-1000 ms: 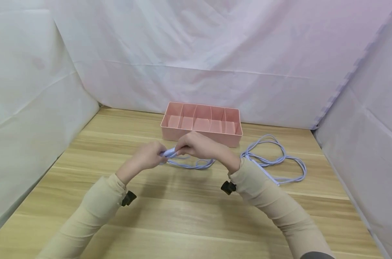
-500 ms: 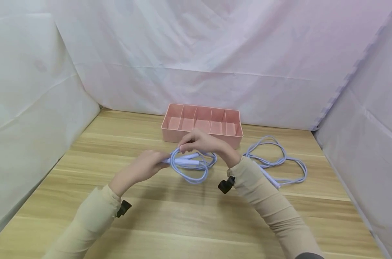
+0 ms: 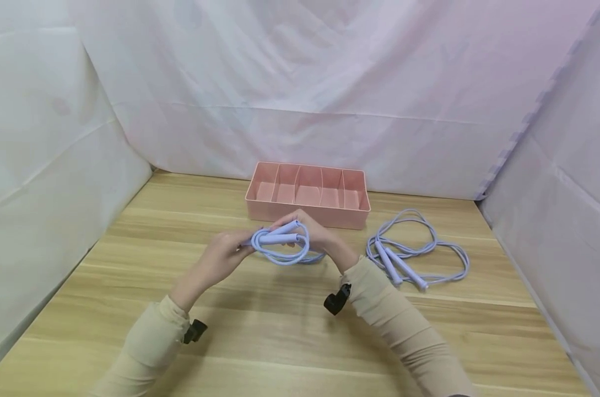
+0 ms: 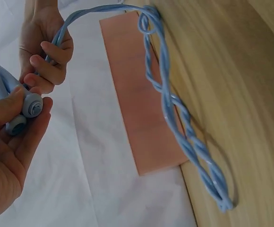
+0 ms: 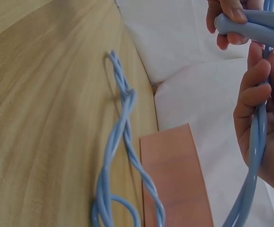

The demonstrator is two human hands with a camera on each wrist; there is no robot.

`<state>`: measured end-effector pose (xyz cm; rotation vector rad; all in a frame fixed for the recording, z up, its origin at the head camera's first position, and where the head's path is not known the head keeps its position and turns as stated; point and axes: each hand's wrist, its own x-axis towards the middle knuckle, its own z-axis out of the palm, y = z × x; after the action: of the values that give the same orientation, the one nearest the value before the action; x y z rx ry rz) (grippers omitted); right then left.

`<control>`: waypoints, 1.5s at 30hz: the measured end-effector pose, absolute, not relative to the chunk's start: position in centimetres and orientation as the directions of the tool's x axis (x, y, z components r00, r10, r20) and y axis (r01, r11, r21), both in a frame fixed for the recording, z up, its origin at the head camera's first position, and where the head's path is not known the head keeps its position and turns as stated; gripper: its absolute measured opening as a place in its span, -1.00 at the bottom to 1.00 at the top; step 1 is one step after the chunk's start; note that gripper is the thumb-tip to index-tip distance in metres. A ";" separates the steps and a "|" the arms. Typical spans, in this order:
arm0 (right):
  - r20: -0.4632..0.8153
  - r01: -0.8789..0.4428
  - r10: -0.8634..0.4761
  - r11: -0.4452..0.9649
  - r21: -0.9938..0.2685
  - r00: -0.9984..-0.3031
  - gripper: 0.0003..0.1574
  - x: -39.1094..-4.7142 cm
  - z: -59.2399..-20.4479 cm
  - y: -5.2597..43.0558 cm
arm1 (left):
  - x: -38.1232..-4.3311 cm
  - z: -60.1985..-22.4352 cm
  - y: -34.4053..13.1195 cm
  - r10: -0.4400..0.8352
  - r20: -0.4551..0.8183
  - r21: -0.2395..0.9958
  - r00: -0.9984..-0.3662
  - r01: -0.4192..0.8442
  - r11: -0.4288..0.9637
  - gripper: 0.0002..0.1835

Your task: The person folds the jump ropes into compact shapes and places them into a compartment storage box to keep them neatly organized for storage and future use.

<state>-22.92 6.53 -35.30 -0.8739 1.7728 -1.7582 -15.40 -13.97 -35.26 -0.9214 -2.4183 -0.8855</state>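
The blue rope's [image 4: 166, 101] loop now lies smaller across its two handles [image 3: 279, 239], the right hand [image 3: 313, 234] having slipped behind them.
The bundle hangs above the desk [image 3: 280, 331], before the pink box [image 3: 264, 211], apparently tidier; left hand [image 3: 222, 257] fingers pinch both handles, right fingers curl snugly round the strands, twisted lengths trailing below.

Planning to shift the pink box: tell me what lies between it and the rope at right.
The head view shows just bare tabletop between the pink box and that rope.
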 end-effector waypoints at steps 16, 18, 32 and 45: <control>-0.019 -0.175 -0.717 0.195 -0.965 -0.697 -0.72 -23.3 -37.7 6.6 | -15.4 -36.1 -14.4 0.355 0.549 0.504 -0.757 0.639 0.581 -0.74; -0.012 -0.209 -0.722 0.215 -0.954 -0.691 -0.71 -23.2 -37.7 6.6 | -15.4 -36.1 -14.4 0.362 0.531 0.518 -0.766 0.632 0.577 -0.74; 0.033 -0.334 -0.687 0.310 -0.890 -0.726 -0.73 -22.8 -36.5 6.9 | -15.5 -36.7 -13.8 0.350 0.451 0.623 -0.821 0.570 0.535 -0.71; 0.112 -0.319 -0.507 0.342 -0.884 -0.855 -0.70 -21.2 -34.6 8.4 | -16.9 -34.6 -15.2 0.115 0.429 0.739 -0.896 0.421 0.526 -0.69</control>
<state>-21.22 8.41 -34.65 -0.7534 2.4191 -1.5279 -16.93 -15.19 -34.65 -0.4452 -2.4424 -1.3125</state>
